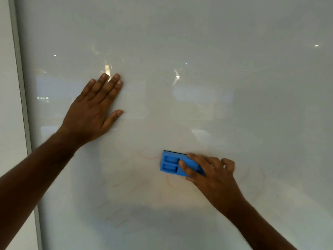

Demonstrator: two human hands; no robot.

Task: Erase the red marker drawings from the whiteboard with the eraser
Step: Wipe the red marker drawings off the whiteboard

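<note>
Fingers of the right hand point(207, 170) curl round a blue rectangular plastic eraser point(173, 164), pressing it flat against the glossy white whiteboard point(198, 69) low and right of centre. Faint red marker arcs point(147, 156) lie just left of the eraser. The left hand point(93, 109) rests flat on the board, fingers straight.
</note>
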